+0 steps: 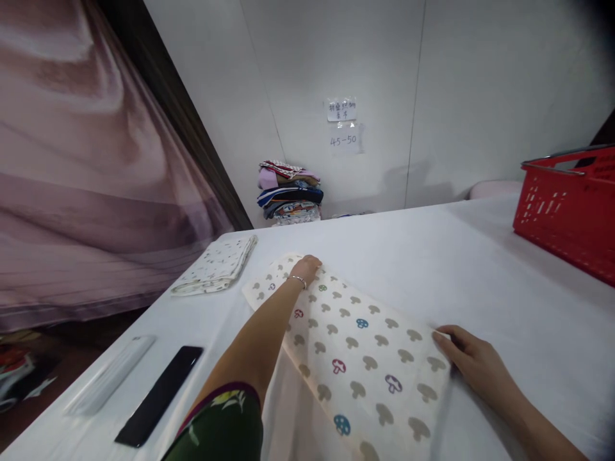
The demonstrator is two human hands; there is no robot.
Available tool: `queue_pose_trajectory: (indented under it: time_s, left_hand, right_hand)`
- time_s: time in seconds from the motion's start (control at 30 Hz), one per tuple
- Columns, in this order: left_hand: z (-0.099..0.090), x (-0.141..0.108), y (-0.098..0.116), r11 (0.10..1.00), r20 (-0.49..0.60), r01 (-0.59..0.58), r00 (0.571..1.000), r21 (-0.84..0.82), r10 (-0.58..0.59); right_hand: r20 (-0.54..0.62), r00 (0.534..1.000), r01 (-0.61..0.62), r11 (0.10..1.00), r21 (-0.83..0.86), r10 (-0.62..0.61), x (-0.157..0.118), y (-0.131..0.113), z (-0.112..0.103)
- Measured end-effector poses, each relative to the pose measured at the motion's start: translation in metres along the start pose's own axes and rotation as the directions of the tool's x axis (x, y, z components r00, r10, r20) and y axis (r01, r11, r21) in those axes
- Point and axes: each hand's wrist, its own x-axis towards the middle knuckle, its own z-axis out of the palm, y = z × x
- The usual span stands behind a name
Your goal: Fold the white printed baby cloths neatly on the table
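Note:
A cream cloth printed with mushrooms [353,342] lies in a folded strip across the white table, slanting from the upper left to the lower right. My left hand [306,270], with a bracelet at the wrist, reaches over the cloth and has its fingers closed at the far edge. My forearm covers part of the print. At the cloth's right corner, my right hand [469,360] pinches the edge between thumb and fingers. The near end of the cloth runs out of the bottom of the view.
A folded white patterned cloth [216,266] rests at the table's left edge. Nearer are a dark flat phone-like object [161,396] and a clear plastic packet [113,374]. A red basket [567,205] stands at the right. Folded fabrics [291,195] are stacked by the wall.

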Motion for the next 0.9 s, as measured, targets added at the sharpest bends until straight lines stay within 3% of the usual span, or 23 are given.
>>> queue_pose_trajectory:
  time_s: [0.13,0.43,0.7,0.9]
  left_hand:
    - [-0.001,0.007,-0.001,1.0,0.021,-0.008,1.0,0.024,0.008]
    - [0.015,0.011,0.003,0.995,0.005,0.091,0.996,0.035,-0.091]
    - [-0.003,0.002,0.001,0.993,0.07,-0.101,0.993,0.064,0.097]
    - [-0.01,0.002,0.004,0.992,0.061,-0.086,0.995,0.091,0.081]
  right_hand:
    - [-0.003,1.0,-0.03,1.0,-0.004,0.03,0.001,0.002,0.0]
    - [0.001,0.999,-0.052,0.998,-0.026,0.053,0.001,0.002,0.0]
    - [0.004,0.998,-0.066,0.997,-0.032,0.066,0.001,0.005,0.001]
    - [0.018,0.998,-0.062,0.998,-0.009,0.062,0.002,0.006,0.001]
